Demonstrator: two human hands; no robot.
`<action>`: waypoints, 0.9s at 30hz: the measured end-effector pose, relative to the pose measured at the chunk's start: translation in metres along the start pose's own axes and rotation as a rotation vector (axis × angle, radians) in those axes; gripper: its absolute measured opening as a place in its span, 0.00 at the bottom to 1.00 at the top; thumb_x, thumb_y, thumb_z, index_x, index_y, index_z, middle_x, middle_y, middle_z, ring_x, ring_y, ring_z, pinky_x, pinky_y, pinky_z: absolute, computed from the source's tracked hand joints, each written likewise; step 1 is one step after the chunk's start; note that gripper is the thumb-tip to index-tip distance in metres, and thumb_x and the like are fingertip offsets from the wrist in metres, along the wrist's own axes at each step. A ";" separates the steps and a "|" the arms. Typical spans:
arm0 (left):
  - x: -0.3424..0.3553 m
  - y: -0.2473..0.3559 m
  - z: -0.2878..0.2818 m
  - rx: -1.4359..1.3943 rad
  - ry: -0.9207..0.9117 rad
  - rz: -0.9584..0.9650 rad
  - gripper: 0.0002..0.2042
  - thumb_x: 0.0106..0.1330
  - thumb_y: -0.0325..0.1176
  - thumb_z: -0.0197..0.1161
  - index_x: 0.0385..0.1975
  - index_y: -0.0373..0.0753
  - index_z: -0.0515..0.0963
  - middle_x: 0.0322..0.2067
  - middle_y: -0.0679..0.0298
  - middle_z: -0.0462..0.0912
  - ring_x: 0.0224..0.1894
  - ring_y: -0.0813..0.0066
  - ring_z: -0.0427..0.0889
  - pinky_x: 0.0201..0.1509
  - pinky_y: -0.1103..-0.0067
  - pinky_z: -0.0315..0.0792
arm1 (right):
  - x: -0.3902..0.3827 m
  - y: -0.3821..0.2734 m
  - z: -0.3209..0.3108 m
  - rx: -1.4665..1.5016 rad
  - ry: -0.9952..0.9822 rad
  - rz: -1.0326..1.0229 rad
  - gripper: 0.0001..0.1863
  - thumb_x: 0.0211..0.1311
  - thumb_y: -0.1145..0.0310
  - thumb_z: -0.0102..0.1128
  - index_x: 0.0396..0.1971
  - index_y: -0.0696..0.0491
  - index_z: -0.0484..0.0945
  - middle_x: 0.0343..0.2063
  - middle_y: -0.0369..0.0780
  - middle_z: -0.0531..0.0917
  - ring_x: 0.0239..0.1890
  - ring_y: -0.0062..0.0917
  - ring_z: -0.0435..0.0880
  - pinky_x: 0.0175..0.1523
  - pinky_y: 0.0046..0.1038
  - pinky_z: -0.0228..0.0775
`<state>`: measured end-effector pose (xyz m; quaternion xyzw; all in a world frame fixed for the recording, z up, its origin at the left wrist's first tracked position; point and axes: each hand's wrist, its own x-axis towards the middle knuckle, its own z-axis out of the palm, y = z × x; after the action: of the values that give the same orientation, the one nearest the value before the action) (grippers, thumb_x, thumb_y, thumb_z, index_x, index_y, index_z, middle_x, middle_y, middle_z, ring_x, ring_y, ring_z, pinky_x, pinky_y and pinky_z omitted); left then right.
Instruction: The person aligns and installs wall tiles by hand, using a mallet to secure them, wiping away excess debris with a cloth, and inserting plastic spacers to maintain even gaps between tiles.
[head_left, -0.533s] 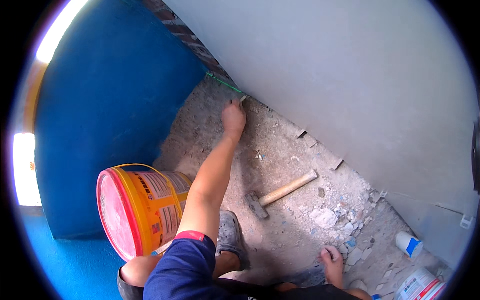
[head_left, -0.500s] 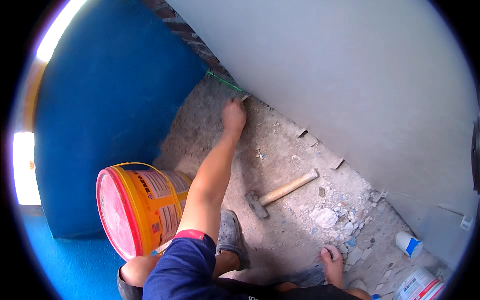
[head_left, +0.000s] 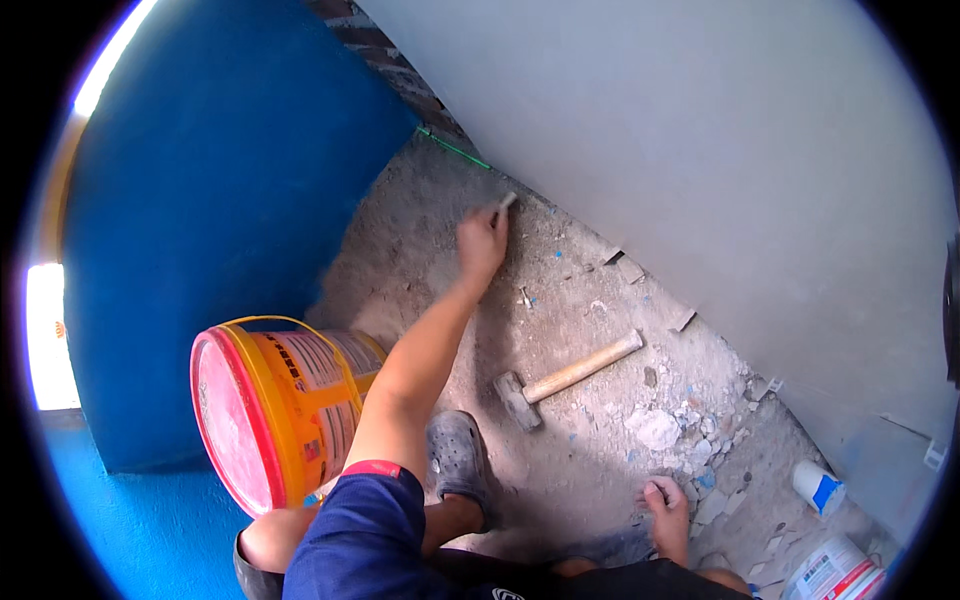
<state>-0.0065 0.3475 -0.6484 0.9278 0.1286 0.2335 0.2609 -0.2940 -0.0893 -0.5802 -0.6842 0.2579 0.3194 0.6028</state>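
Note:
My left hand point(head_left: 482, 242) reaches out across the dusty concrete floor point(head_left: 420, 250) to the foot of the grey wall point(head_left: 700, 150). It is closed around a small pale stick-like piece point(head_left: 507, 200) whose tip pokes up toward the wall. My right hand point(head_left: 666, 512) rests low on the floor with bent fingers among pale rubble chips point(head_left: 655, 428); whether it holds one is unclear. A hammer point(head_left: 565, 380) with a wooden handle lies on the floor between my two hands.
An orange bucket with a red lid point(head_left: 270, 410) lies tilted at my left side. A blue wall point(head_left: 220, 200) closes the left. A green strip point(head_left: 455, 150) lies in the corner. Grey shoe point(head_left: 458, 465) underfoot; white containers point(head_left: 820, 487) at lower right.
My left hand has shifted slightly right along the base of the wall, away from the green strip. The hammer and bucket stay put.

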 end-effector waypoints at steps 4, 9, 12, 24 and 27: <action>0.017 0.011 0.015 -0.090 -0.044 -0.180 0.11 0.60 0.38 0.62 0.29 0.34 0.82 0.23 0.45 0.78 0.28 0.43 0.79 0.34 0.61 0.73 | 0.000 0.006 -0.005 0.042 0.025 0.031 0.11 0.65 0.67 0.57 0.40 0.59 0.78 0.31 0.38 0.82 0.33 0.23 0.82 0.41 0.25 0.73; 0.034 0.003 0.019 0.018 -0.138 -0.027 0.12 0.61 0.37 0.60 0.26 0.33 0.81 0.23 0.44 0.78 0.29 0.42 0.78 0.33 0.60 0.73 | 0.004 -0.009 0.006 0.053 0.016 0.038 0.11 0.65 0.68 0.59 0.40 0.61 0.78 0.31 0.37 0.81 0.33 0.22 0.81 0.40 0.24 0.74; 0.033 -0.006 0.018 0.032 -0.238 0.032 0.13 0.62 0.37 0.59 0.23 0.32 0.80 0.22 0.45 0.79 0.28 0.44 0.80 0.32 0.60 0.74 | 0.009 -0.010 0.016 -0.010 0.003 0.016 0.11 0.64 0.67 0.60 0.38 0.60 0.79 0.29 0.36 0.81 0.32 0.21 0.80 0.40 0.23 0.73; 0.036 0.035 -0.043 0.098 -0.421 -0.293 0.16 0.54 0.41 0.66 0.33 0.32 0.83 0.36 0.44 0.83 0.41 0.45 0.82 0.45 0.61 0.76 | 0.092 0.026 -0.049 -0.183 -0.228 0.006 0.24 0.63 0.60 0.64 0.55 0.56 0.71 0.42 0.46 0.81 0.45 0.32 0.79 0.43 0.32 0.76; 0.044 0.052 -0.084 0.321 -0.542 -0.133 0.13 0.54 0.39 0.64 0.30 0.34 0.84 0.34 0.48 0.85 0.39 0.49 0.84 0.41 0.62 0.78 | 0.119 0.000 -0.055 -0.247 -0.148 -0.056 0.25 0.63 0.59 0.64 0.54 0.56 0.72 0.40 0.46 0.81 0.43 0.32 0.79 0.45 0.33 0.75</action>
<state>-0.0044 0.3558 -0.5407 0.9751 0.1499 -0.0627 0.1508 -0.2078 -0.1399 -0.6655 -0.7346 0.1526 0.3813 0.5400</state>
